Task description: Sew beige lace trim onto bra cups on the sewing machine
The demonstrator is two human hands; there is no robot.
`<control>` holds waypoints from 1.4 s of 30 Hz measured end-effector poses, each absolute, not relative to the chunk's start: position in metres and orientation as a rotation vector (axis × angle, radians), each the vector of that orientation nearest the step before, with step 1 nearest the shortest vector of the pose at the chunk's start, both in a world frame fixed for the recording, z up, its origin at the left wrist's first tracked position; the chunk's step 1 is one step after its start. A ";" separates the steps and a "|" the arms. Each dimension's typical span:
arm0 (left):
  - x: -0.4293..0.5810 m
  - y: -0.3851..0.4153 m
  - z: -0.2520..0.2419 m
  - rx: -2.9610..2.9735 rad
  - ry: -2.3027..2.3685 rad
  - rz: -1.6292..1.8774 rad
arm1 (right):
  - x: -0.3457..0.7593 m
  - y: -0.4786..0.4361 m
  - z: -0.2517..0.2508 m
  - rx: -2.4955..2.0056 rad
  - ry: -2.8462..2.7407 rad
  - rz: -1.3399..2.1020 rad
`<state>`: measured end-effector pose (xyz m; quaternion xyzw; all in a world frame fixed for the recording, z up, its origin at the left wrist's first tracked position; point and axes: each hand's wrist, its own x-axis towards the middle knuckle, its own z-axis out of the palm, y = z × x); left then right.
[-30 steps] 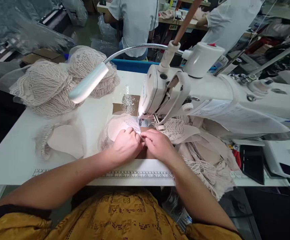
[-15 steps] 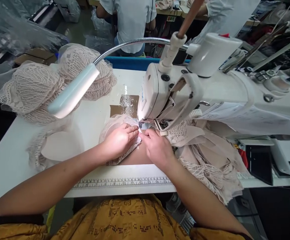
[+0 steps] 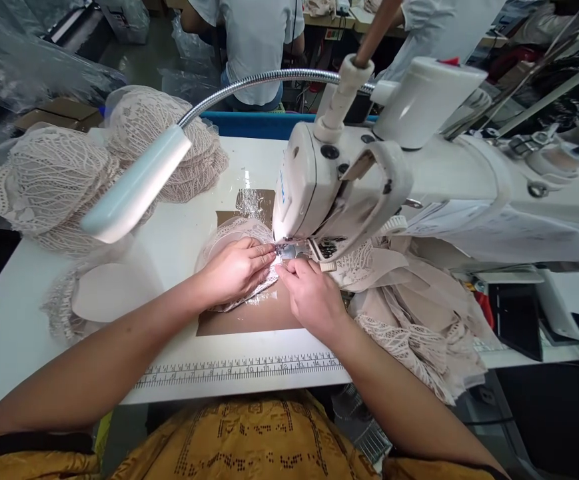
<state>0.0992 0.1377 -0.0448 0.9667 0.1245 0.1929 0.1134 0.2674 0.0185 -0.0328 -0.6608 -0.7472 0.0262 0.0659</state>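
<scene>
My left hand (image 3: 234, 270) lies flat on a beige lace bra cup (image 3: 229, 237), fingers stretched toward the needle area (image 3: 285, 250) of a white sewing machine (image 3: 349, 180). Pinching the lace edge just in front of the presser foot is my right hand (image 3: 312, 293), fingers pressed together. The two hands nearly touch at the fingertips. A brown patch (image 3: 249, 317) on the table lies under the cup.
Stacks of lace cups (image 3: 69, 180) sit at the back left, a loose padded cup (image 3: 104, 293) nearer. A gooseneck lamp (image 3: 134, 183) hangs over the table. Sewn lace pieces (image 3: 419, 320) pile at the right. A ruler strip (image 3: 239, 370) lines the front edge. Two people work behind.
Both hands have pushed the lace cup forward to the needle. The left hand has flattened on the cup, and the view has moved closer to the machine.
</scene>
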 end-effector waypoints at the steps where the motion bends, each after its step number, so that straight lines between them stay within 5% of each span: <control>1: 0.099 0.138 -0.045 2.836 0.364 0.571 | 0.268 0.018 -0.033 -1.990 -2.253 0.072; 28: 0.067 0.111 -0.016 2.766 1.061 0.167 | 0.277 0.024 -0.045 -1.819 -2.048 0.048; 33: -0.029 0.083 0.003 2.721 1.150 0.323 | 0.277 0.022 -0.047 -1.802 -2.063 0.048; 38: -0.132 0.062 -0.027 2.466 1.470 0.436 | 0.278 0.024 -0.046 -1.858 -2.023 0.130; 42: -0.160 0.042 -0.026 2.086 1.572 0.864 | 0.274 0.016 -0.025 -1.752 -1.989 0.379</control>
